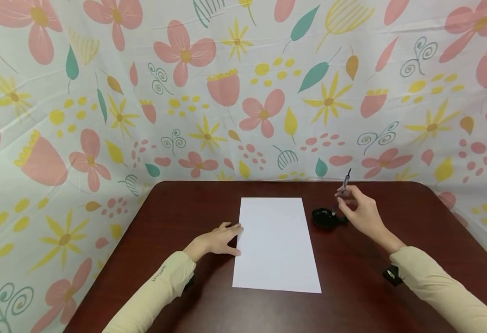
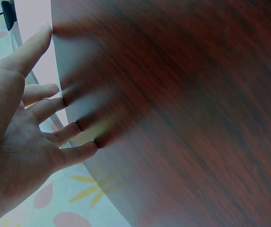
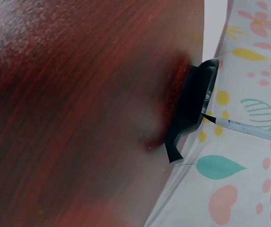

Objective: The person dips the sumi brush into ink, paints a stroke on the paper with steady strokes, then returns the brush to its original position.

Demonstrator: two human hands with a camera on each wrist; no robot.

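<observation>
A white sheet of paper (image 1: 274,245) lies lengthwise on the dark table. My left hand (image 1: 220,239) rests at the paper's left edge with fingers spread; in the left wrist view the fingertips (image 2: 81,151) touch down along that edge. Between thumb and fingers, my right hand (image 1: 362,210) pinches a slim brush (image 1: 342,189). Its dark pointed tip meets the rim of a small black ink dish (image 1: 323,218) just right of the paper. In the right wrist view the brush (image 3: 249,128) slants toward the dish (image 3: 192,101), and only a bit of the hand shows.
The reddish-brown table (image 1: 185,203) has rounded back corners. Behind it and at both sides hangs a white cloth (image 1: 243,152) printed with flowers and leaves. A dark device (image 1: 392,275) sits under the right wrist.
</observation>
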